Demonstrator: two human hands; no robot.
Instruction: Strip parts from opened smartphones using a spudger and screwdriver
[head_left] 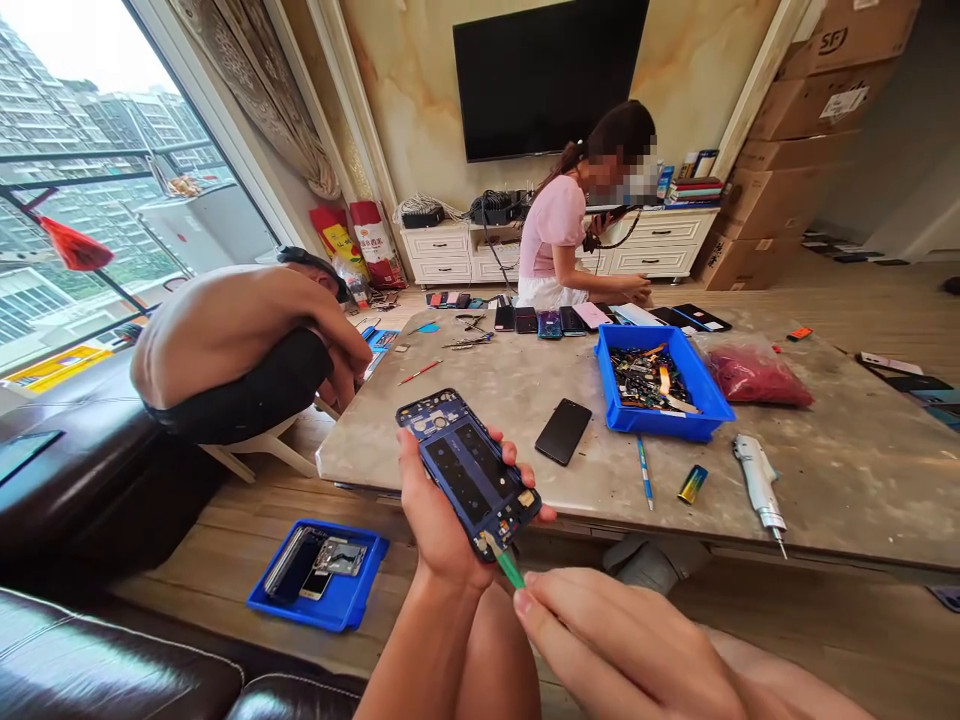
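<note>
Two hands work on one opened phone frame [469,470], held in the air in front of the table [862,470] edge, above the person's knees. Left hand [442,520]: fingers wrapped around the blue frame from beneath, the thumb along its left edge and fingertips [517,460] showing over its right edge, inner side of the frame facing up. Right hand [607,640]: fingers pinched shut on a green tool [508,567], whose tip touches the lower corner of the frame, just beside the left palm. Table: a black phone [563,431] lies flat near a blue bin [705,395] of parts; an electric screwdriver [759,485] lies to the right. A blue tray [352,600] sits on the floor. Two other people sit beyond the table.
</note>
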